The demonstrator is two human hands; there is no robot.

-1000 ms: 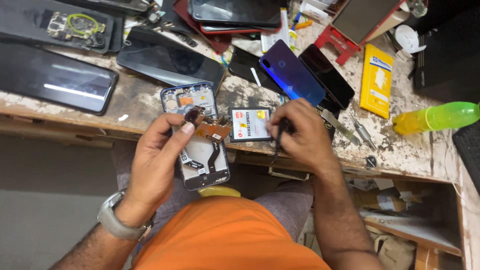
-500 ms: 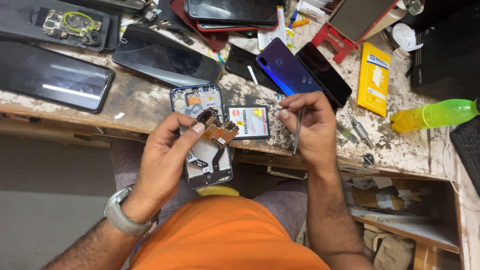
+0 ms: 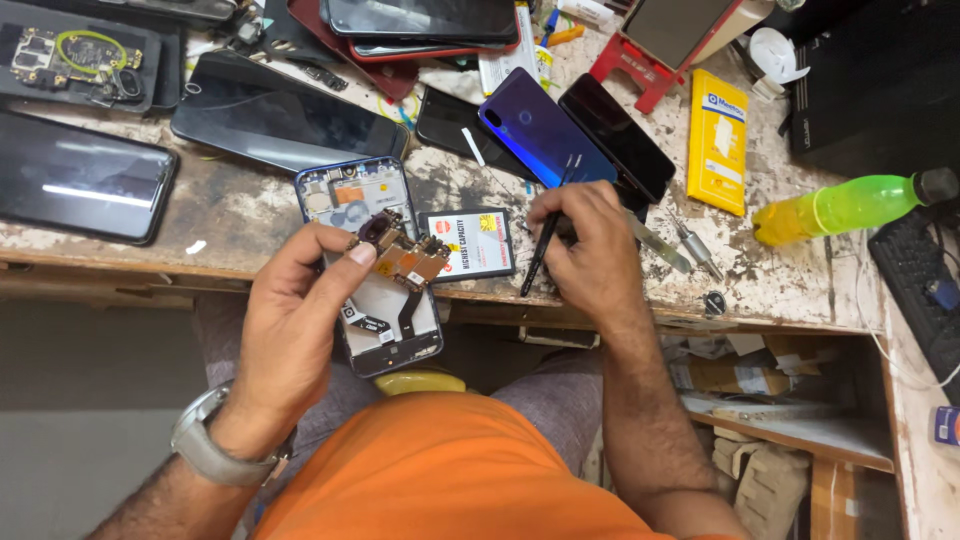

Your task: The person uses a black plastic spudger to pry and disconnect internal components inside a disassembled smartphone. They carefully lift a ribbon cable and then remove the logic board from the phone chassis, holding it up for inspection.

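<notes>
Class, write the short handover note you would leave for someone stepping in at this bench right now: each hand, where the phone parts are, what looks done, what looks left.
Left hand: pinches a small circuit board with a camera module, lifted above the opened phone.
Right hand: grips thin black tweezers, tips pointing down at the bench edge.
Opened phone: back off, lying over the edge of the workbench, its lower end past the edge.
Battery: out, lying flat beside the phone, right of it in view.
Done: back cover off, battery out, board raised.
Left: board is not seated; the phone is open. Whether a flex cable joins the board to the phone is unclear.
</notes>
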